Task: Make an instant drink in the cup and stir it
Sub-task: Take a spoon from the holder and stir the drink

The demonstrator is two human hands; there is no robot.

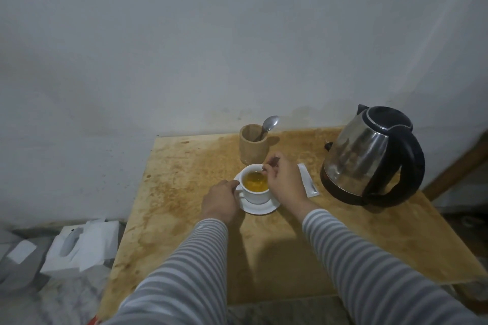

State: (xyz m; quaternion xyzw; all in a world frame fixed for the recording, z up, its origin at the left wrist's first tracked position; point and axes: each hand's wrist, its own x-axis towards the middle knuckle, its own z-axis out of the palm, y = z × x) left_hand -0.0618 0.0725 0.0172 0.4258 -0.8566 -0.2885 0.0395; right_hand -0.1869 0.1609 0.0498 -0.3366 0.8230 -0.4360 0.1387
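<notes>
A white cup (255, 196) with orange-yellow liquid stands on a white saucer (260, 208) in the middle of a stained wooden table (190, 192). My left hand (221, 200) grips the cup's handle from the left. My right hand (284, 182) is over the cup's right rim, fingers pinched on a small spoon (264, 167) whose end dips into the drink. A white sachet (307, 183) lies flat just right of my right hand.
A wooden holder (253, 148) with another spoon (269, 125) stands behind the cup. A steel kettle with a black handle (369, 155) sits at the right. The wall is close behind. White cartons (79, 248) lie on the floor to the left.
</notes>
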